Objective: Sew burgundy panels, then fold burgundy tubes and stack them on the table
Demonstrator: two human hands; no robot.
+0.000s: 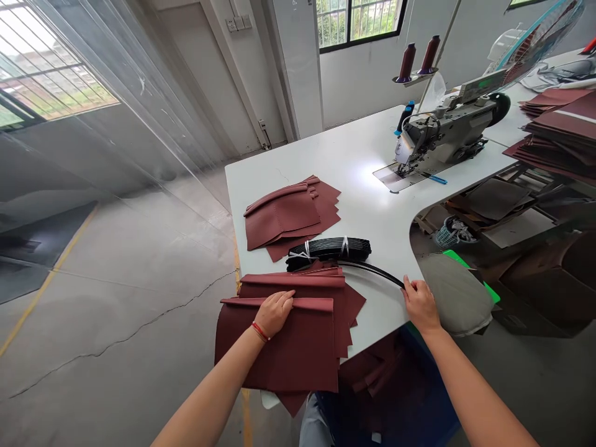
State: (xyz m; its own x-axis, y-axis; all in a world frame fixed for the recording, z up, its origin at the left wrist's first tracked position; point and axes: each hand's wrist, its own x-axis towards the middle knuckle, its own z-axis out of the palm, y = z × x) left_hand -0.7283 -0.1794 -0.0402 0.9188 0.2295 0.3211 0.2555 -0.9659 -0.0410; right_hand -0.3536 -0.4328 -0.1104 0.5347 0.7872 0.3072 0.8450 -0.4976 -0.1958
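My left hand (274,312) is on the top maroon panel (298,354) of a fanned stack at the table's front corner. Its fingers are together over the panel's folded upper edge, and the thumb is hidden. My right hand (420,303) pinches the end of thin, curved black strips (377,271) just beyond the table edge. Those strips run left to a bundle of similar black strips (330,248), bound with white ties at two places. Behind the bundle lies a second fanned stack of maroon pieces (288,217) with a rolled or folded upper edge.
A sewing machine (442,133) stands on the white table (358,155), with thread cones (407,62) behind it. More maroon panels (559,133) are piled at right. Below the curved edge are a grey cushion-like pad (456,292) and a blue bin (395,397) holding maroon pieces.
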